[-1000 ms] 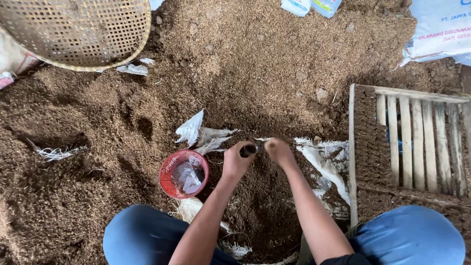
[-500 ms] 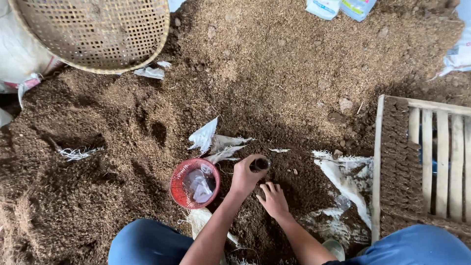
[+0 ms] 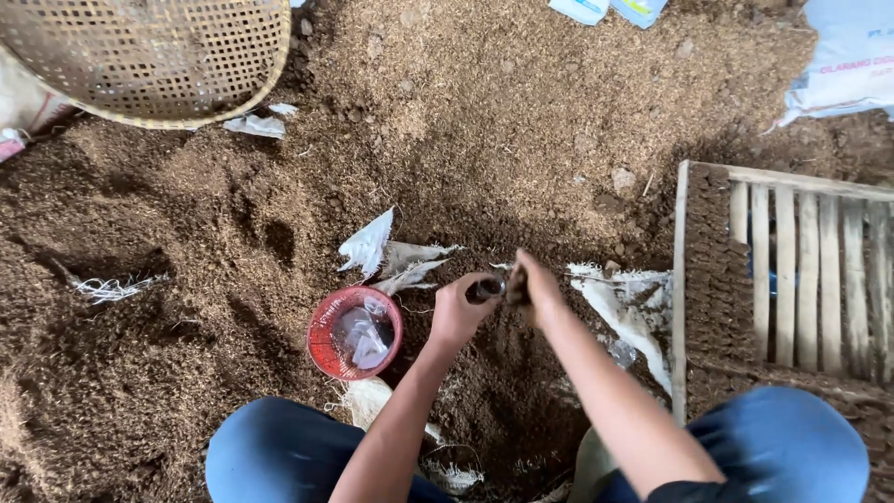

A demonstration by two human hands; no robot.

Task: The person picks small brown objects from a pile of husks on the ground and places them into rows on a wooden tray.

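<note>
The ground (image 3: 521, 102) is covered with brown, loose, fibrous soil, lighter at the top and darker and dug out near the person. At the top left lies a big woven basket (image 3: 158, 51), tilted, with its edge on the soil. At the right stands a wooden crate (image 3: 792, 270) with slats, and its left wall is packed with the same brown material. The knees (image 3: 279, 456) in blue trousers are at the bottom, one on each side of the dark hollow. White torn sacking (image 3: 629, 312) lies between the crate and the hands, and more white scraps (image 3: 382, 247) lie just above a small red bowl (image 3: 356, 333). The bowl sits on the soil, left of the hands, with crumpled clear plastic inside. The left hand (image 3: 456, 312) is clenched around a small dark object (image 3: 487, 290), which stays above the hollow, between both hands. The right hand (image 3: 531, 284) meets it from the other side and its fingers pinch the end of the same object. What the object is cannot be told.
</note>
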